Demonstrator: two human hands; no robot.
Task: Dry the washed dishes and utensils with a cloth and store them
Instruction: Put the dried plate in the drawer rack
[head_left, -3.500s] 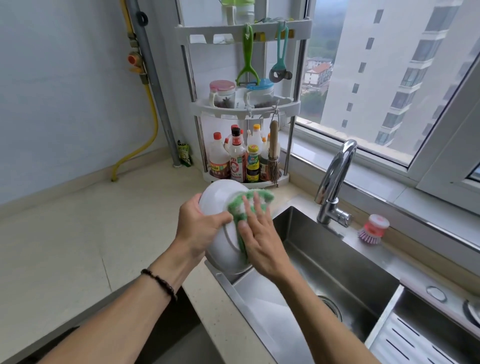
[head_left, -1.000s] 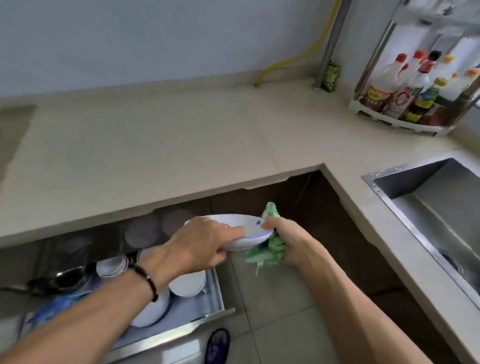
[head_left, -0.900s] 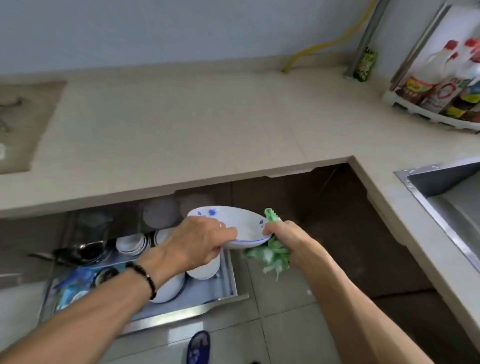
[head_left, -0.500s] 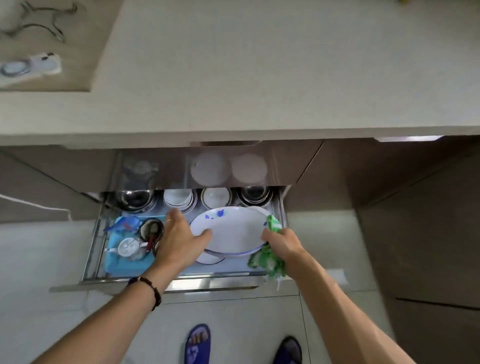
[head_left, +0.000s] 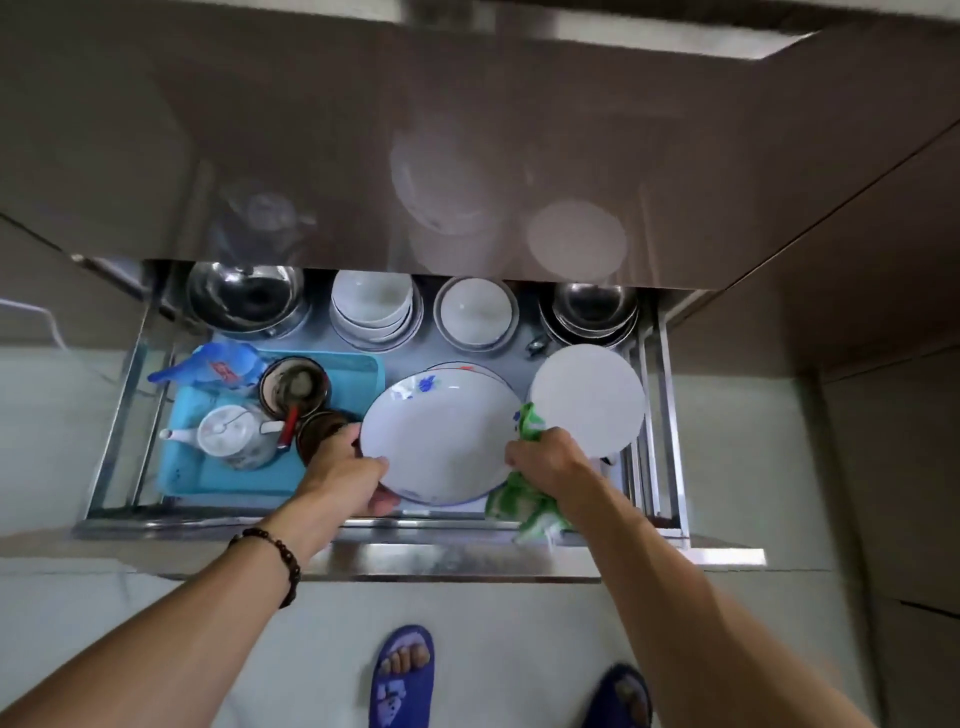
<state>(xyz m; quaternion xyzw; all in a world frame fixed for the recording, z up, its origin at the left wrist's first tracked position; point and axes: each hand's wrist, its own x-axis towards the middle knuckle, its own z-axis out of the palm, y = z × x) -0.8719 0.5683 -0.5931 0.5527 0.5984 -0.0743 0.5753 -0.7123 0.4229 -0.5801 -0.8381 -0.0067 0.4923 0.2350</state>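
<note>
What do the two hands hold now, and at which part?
Both hold the white plate by its rim: left hand at the left edge, right hand at the right, also gripping the green cloth.

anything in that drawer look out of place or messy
Mostly tidy: bowls stacked in a row at the back. The odd spot is the blue tray, where a teapot, dark cups and a blue packet sit crowded together. The plate is held over another floral plate, not yet set down.

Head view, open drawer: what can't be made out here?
- Plates under the blue-flowered plate: covered by it, only a rim shows.
- Right hand fingers: wrapped in the green cloth.
- Drawer back row: bowls partly under the cabinet front.
- Blue packet: label too blurred.
</note>
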